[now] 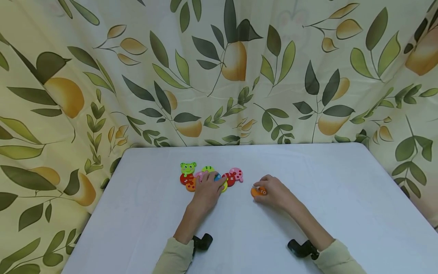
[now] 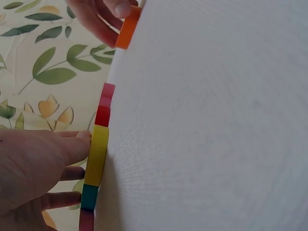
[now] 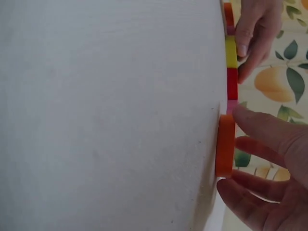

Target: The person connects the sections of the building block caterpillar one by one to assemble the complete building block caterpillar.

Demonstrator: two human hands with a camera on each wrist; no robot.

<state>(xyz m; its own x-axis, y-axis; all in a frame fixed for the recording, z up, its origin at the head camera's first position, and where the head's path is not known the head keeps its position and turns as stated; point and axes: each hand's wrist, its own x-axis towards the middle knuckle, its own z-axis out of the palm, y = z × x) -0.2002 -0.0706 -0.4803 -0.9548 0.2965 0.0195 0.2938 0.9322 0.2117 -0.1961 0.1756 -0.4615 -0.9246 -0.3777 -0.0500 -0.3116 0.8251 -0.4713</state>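
Observation:
A caterpillar puzzle of flat, colourful numbered pieces lies joined in a wavy row, with a green smiling head (image 1: 188, 168) at its left and a pink spotted piece (image 1: 237, 174) at its right. My left hand (image 1: 207, 187) rests over the middle of the row, fingers spread onto the pieces and hiding part of them. In the left wrist view its fingertips touch the tops of the yellow piece (image 2: 97, 156) and the teal piece (image 2: 89, 197). To the right of the row, my right hand (image 1: 273, 191) holds an orange numbered piece (image 1: 257, 191) between thumb and fingers, flat at the tabletop.
The white-covered table (image 1: 137, 228) reaches back to a leaf-and-fruit patterned curtain (image 1: 212, 106). A gap of bare cloth separates the orange piece from the row's pink end. Dark wrist cameras sit at both sleeves, including the right one (image 1: 302, 249).

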